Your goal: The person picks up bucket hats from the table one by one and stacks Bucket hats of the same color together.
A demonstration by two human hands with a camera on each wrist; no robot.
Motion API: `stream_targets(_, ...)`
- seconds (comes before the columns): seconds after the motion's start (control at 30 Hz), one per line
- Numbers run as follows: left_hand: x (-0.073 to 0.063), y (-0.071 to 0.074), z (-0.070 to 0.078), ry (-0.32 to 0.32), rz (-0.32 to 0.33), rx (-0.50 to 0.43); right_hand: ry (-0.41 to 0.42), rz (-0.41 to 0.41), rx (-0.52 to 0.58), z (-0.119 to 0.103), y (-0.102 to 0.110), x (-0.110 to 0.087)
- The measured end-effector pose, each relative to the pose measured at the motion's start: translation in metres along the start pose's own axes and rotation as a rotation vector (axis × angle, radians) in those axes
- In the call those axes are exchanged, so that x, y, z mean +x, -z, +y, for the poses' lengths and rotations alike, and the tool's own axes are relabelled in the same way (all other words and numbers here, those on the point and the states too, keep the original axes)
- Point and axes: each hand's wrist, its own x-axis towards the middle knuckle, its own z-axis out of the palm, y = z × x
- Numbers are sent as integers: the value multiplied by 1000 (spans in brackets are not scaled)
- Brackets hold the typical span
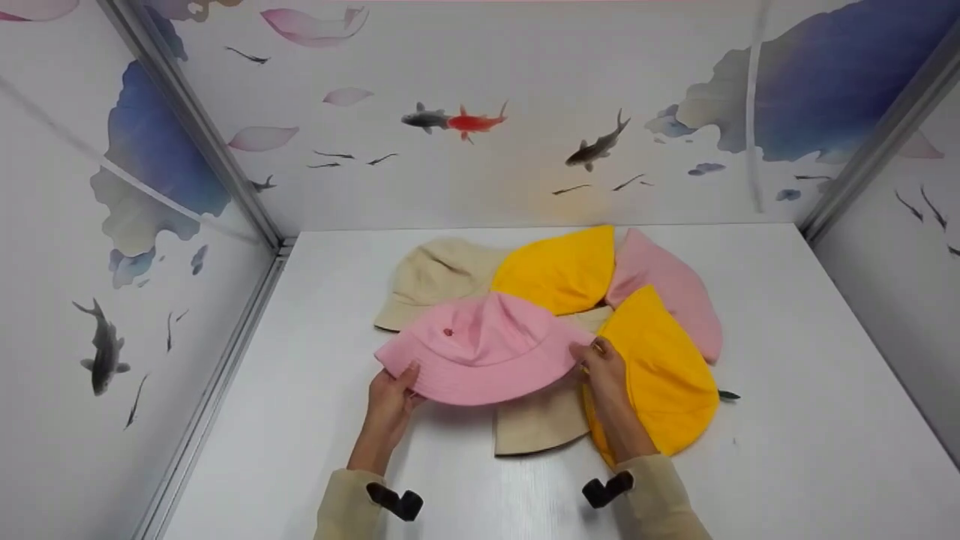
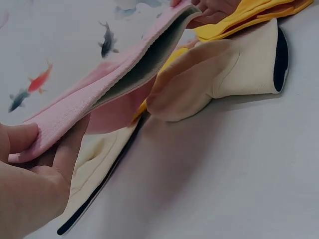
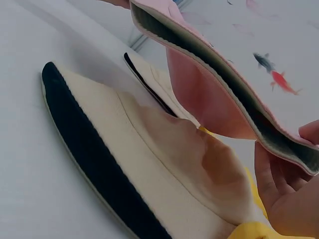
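Beige sleeves (image 1: 345,508) are framing the left hand (image 1: 391,403) and right hand (image 1: 606,369), whose fingers are pinching the pink hat (image 1: 480,360) by its brim, holding it partly above the front beige hat (image 1: 540,420), which a low sideways swing could be catching and dragging askew.

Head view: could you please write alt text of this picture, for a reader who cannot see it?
A person's hands hold a pink bucket hat by its brim over a white table. Two beige hats, two yellow hats and another pink hat lie close by. The wall behind is decorated with fish and petals.
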Motion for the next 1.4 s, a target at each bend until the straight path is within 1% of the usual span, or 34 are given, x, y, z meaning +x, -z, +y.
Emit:
stream_targets(0.23,4,-1,-6,19,72,-14,73,23,-189,4,4,-4)
stream_targets(0.33,6,-3,-7,17,81,-20,97,46,-243,5,4,-5)
stream_targets(0.47,8,-6,-6,18,90,-14,106,83,-309,7,5,-6)
stream_targets(0.63,8,-9,-4,10,91,27,97,91,-353,10,8,-7)
stream_targets(0.77,8,-10,-3,-1,84,47,110,76,-347,10,14,-6)
stream_targets(0.93,7,-10,-4,-5,87,37,143,58,-336,5,29,-6)
stream_targets(1.13,7,-11,-5,-5,92,38,197,96,-422,-12,54,0)
stream_targets(1.3,7,-9,-7,-7,94,39,208,118,-456,-26,76,14)
stream_targets(1.4,7,-7,-6,6,97,51,187,127,-496,-32,84,21)
